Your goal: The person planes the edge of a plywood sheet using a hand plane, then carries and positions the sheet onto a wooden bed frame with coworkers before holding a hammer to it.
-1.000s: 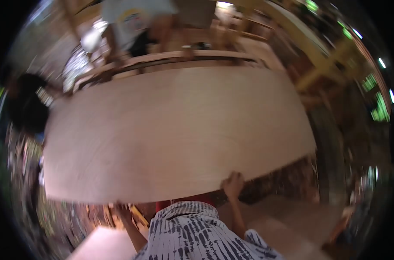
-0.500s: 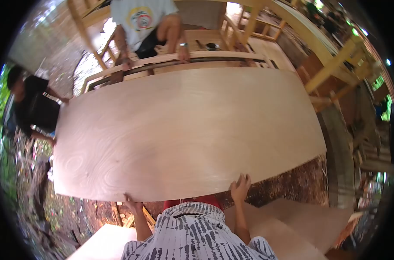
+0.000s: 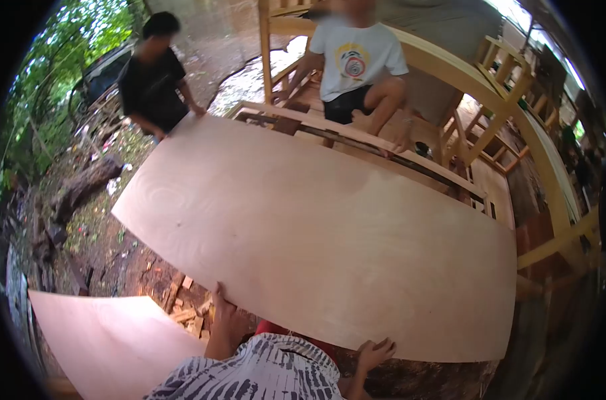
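Observation:
A large, pale plywood sheet spans the middle of the view, lying roughly flat. My left hand grips its near edge left of my body, partly tucked against the rim. Further right along that same edge, my right hand is closed on the sheet, with some fingers over its top face. At the far left corner a co-worker in a black shirt has both hands at the sheet's end. Beyond the far edge, a person in a white T-shirt crouches with a hand on a wooden frame.
Another plywood sheet lies at the lower left, beside wood offcuts. A log rests on the littered ground at left. Tall timber framing stands at the back right.
My view has swung left, so the sheet appears slanted and shifted right. Both my hands stay on its near edge. The person in white has raised an arm and leans more upright.

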Available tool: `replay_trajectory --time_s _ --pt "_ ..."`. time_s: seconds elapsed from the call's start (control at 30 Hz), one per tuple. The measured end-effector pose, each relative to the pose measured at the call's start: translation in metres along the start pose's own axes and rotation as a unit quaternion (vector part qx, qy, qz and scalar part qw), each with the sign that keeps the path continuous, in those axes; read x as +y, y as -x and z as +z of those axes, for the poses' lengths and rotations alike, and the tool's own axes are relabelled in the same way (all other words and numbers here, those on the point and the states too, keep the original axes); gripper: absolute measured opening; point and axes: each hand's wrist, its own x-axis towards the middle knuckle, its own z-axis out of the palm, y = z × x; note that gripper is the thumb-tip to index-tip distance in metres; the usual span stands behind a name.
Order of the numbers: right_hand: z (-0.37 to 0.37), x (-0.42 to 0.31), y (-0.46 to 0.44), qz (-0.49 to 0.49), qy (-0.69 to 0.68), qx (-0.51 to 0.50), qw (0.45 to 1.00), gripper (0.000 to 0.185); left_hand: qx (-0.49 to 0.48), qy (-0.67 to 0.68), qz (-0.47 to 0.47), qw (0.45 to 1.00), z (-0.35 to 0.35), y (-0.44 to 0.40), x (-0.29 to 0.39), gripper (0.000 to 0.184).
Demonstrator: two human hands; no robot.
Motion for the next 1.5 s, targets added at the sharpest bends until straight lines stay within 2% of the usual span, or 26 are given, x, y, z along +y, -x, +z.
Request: replay_trajectory --time_s 0.13,0.23,0.33,0.43,0.57,0.63,0.67,0.73,0.77,0.93,1.0,1.07,1.1,1.23,1.3,1.5 --pt "0.007 0.009 0.001 -0.015 -0.036 -0.006 0.999 0.061 -0.012 -0.017 0.027 0.999 -0.006 -0.003 -0.001 0.070" --pt "0.005 0.016 0.002 -0.043 0.001 0.021 0.999 0.059 0.010 -0.029 -0.009 0.999 -0.013 -0.008 0.000 0.069" --pt "0.008 0.017 0.001 -0.039 0.005 0.031 0.999 0.059 -0.024 -0.041 0.015 0.999 -0.012 -0.015 -0.002 0.077" --pt "0.007 0.015 0.002 -0.046 0.007 0.036 0.998 0.059 0.040 -0.057 0.034 0.997 -0.018 -0.015 -0.001 0.072" --pt "0.001 0.011 0.003 -0.045 0.000 0.019 0.999 0.058 0.045 -0.115 0.063 0.990 -0.043 -0.027 0.011 0.071" --pt "-0.001 0.013 0.001 -0.045 -0.006 0.006 0.999 0.057 0.177 -0.120 0.080 0.974 -0.039 -0.019 0.023 0.062" --pt "-0.001 0.013 0.002 -0.053 -0.006 0.011 0.999 0.057 0.181 -0.119 0.079 0.973 -0.040 -0.018 0.024 0.062" --pt "-0.001 0.021 0.003 -0.072 -0.004 0.000 0.997 0.057 0.077 -0.171 0.117 0.975 -0.051 -0.007 0.031 0.050" --pt "0.002 0.024 0.003 -0.085 -0.010 0.009 0.996 0.058 0.104 -0.169 0.107 0.974 -0.051 -0.006 0.033 0.040" --pt "0.004 0.021 0.002 -0.094 -0.003 0.005 0.996 0.057 0.178 -0.268 0.106 0.941 -0.026 0.014 0.034 0.038" --pt "0.001 0.004 0.005 -0.032 -0.051 0.010 0.998 0.054 0.187 -0.312 0.106 0.925 -0.015 0.017 0.035 0.037" --pt "0.005 0.008 0.007 -0.038 -0.040 0.011 0.998 0.054 0.248 -0.353 0.163 0.887 0.016 0.032 0.027 0.031" --pt "0.006 0.012 0.007 -0.042 -0.027 0.019 0.999 0.054 0.204 -0.367 0.149 0.895 0.001 0.027 0.030 0.034" --pt "0.010 0.021 0.006 -0.063 -0.021 0.031 0.997 0.054 0.193 -0.379 0.150 0.893 -0.016 0.021 0.031 0.032" --pt "0.012 0.022 0.006 -0.065 -0.028 0.041 0.997 0.054 0.121 -0.323 0.137 0.929 -0.023 0.023 0.031 0.029" --pt "0.010 0.019 0.004 -0.085 -0.015 0.028 0.996 0.053 0.144 -0.223 0.096 0.959 -0.026 0.034 0.021 0.022"
